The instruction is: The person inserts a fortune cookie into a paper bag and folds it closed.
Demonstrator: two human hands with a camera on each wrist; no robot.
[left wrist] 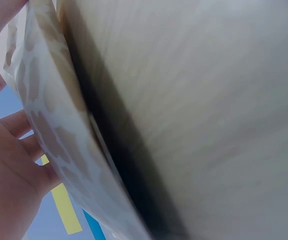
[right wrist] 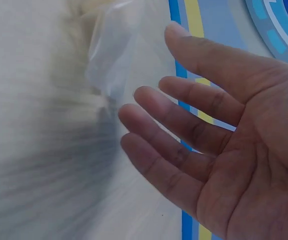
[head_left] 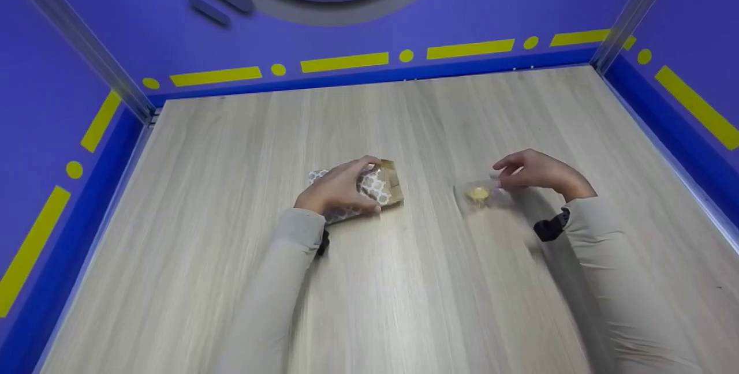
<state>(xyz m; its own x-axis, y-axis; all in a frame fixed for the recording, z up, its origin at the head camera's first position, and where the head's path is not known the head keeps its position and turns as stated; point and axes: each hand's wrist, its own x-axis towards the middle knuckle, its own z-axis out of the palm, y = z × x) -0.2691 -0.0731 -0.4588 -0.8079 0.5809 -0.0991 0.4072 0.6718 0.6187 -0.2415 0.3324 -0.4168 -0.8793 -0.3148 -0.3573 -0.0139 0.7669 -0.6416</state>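
Observation:
My left hand (head_left: 340, 187) grips a folded paper bag (head_left: 376, 184) with a white and brown spotted pattern and a plain brown end, which lies on the table. The left wrist view shows the spotted side of that bag (left wrist: 59, 125) with fingers along it. Right of it lies a small clear plastic bag (head_left: 462, 196) holding a round gold-coloured item (head_left: 478, 193). Just beyond the plastic bag's right edge is my right hand (head_left: 540, 171), its fingers loosely bent. In the right wrist view, a gap shows between those fingers (right wrist: 184, 127) and the clear plastic (right wrist: 113, 55).
The wood-grain table (head_left: 358, 293) spreads around both hands. Purple-blue panels (head_left: 346, 45) with yellow dashes stand along its back and both sides. Each wrist bears a black strap or device, such as the right one (head_left: 551, 227).

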